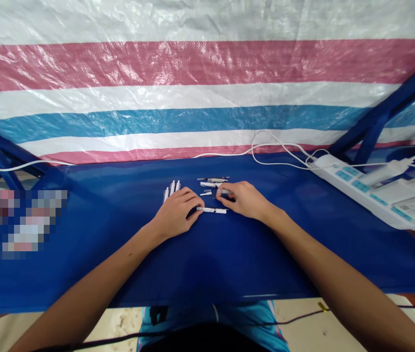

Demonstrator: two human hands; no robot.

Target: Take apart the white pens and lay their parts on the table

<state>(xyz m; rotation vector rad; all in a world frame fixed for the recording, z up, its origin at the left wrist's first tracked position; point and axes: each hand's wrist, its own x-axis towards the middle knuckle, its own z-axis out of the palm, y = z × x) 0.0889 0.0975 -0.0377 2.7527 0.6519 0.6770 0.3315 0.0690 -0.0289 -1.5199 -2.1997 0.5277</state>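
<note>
My left hand (178,211) is closed, thumb and fingers pinching the left end of a white pen (217,210) that lies across in front of me. Just right of it, my right hand (247,199) is curled shut at the fingertips around a small, pale piece; its kind is too small to make out. Small white and clear pen parts (206,193) lie between the hands. Behind them are a dark, thin pen (213,179) and a white pen (209,185), partly covered by my right hand. Several white pens (172,187) lie side by side beyond my left hand, which hides their lower ends.
The blue table (200,264) backs onto a striped plastic sheet (193,98). At the right lies a white power strip (361,188) with plugs and loose white cables (277,145). A blurred-out object (34,222) is at the left. Blue metal frame bars (372,117) stand at both sides.
</note>
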